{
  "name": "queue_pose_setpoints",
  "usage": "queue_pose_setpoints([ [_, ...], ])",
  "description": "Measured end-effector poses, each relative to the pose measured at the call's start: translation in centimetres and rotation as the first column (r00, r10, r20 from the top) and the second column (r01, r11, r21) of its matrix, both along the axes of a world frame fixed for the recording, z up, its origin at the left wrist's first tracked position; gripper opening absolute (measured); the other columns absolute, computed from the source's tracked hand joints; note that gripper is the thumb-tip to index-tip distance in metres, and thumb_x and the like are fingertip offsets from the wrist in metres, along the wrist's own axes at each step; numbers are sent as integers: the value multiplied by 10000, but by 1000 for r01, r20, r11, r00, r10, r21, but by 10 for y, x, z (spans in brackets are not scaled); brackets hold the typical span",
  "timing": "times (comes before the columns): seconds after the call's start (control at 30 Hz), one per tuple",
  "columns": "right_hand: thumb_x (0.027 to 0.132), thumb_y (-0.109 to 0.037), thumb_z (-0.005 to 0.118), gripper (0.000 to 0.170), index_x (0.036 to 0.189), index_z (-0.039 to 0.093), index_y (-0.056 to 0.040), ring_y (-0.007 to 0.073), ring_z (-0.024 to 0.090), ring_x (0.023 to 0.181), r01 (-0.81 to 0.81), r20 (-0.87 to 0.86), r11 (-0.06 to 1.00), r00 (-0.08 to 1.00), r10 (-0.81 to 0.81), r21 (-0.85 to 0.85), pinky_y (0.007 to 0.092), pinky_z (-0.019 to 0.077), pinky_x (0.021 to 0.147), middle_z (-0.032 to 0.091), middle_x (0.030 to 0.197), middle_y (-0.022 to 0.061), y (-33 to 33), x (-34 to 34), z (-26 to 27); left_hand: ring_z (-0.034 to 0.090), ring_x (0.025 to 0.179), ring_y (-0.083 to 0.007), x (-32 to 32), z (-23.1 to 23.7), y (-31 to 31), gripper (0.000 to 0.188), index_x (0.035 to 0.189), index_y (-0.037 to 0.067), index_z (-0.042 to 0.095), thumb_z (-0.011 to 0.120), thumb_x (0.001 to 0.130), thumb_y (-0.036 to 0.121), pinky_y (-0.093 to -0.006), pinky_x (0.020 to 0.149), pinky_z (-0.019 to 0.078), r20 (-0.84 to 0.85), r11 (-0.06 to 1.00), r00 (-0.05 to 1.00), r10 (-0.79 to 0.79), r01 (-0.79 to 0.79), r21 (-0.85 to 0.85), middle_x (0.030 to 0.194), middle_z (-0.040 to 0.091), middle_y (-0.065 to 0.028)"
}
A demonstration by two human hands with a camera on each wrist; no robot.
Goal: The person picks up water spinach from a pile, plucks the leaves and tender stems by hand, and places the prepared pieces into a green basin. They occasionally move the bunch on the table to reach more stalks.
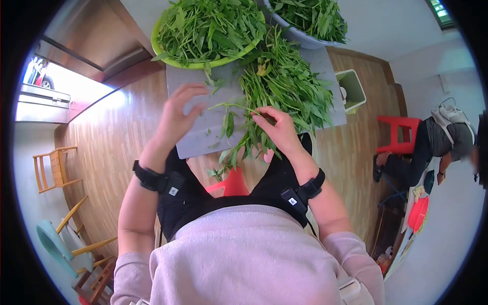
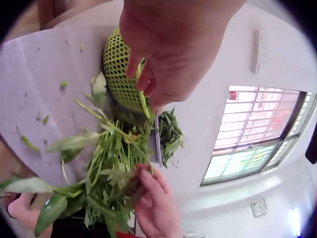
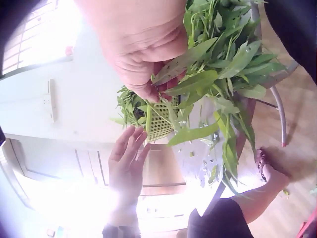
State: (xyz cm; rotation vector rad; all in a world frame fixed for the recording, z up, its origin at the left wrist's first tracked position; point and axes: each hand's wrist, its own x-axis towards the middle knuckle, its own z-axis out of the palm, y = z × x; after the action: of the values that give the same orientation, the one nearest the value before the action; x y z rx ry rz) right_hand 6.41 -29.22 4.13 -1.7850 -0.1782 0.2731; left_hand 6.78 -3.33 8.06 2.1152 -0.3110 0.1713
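Observation:
My right hand point(image 1: 278, 131) pinches a leafy green stem point(image 1: 236, 105) between thumb and fingers over the table's near side; its leaves hang down. To the left, my left hand point(image 1: 181, 113) is raised above the grey tabletop point(image 1: 195, 134), fingers apart and slightly bent, holding nothing visible. Beside the right hand lies a big pile of leafy stems point(image 1: 290, 84). In the right wrist view the right hand point(image 3: 143, 49) grips the stem by its leaves point(image 3: 198, 82), and the left hand point(image 3: 126, 166) shows loose fingers.
A yellow-green basket point(image 1: 197, 65) heaped with greens stands at the table's back left, a pale basin point(image 1: 300, 36) of greens at the back right. A bin point(image 1: 351, 90) is right of the table. Farther right, a person point(image 1: 432, 140) sits near a red stool point(image 1: 399, 133).

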Motion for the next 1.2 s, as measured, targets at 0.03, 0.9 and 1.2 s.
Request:
queue_pose_setpoints([
  [0.03,817,-69,633,181,967,615,32,112,556,753,-9,2,1000,1000,9,13,236,444,699,607,860,64,3,-4,6,536,1054,-235,-5,1,-11,226,998,37,616,647,774,43,-324,913,411,22,996,995,-94,94,-8,1119,570,-111],
  [0.9,842,-104,572,138,934,621,-14,216,567,819,22,674,992,736,67,-123,290,449,765,590,916,93,39,-49,96,600,738,-93,-78,12,16,119,924,-28,634,605,841,52,-220,676,462,-235,969,970,59,-112,-220,794,642,-48],
  [1.2,821,-167,571,155,945,634,-97,234,550,846,-34,523,643,550,651,-765,353,417,756,592,850,44,62,-52,91,572,674,-99,-98,36,4,108,896,-21,644,616,819,48,-243,620,445,-163,995,986,-41,25,-95,746,638,-46],
])
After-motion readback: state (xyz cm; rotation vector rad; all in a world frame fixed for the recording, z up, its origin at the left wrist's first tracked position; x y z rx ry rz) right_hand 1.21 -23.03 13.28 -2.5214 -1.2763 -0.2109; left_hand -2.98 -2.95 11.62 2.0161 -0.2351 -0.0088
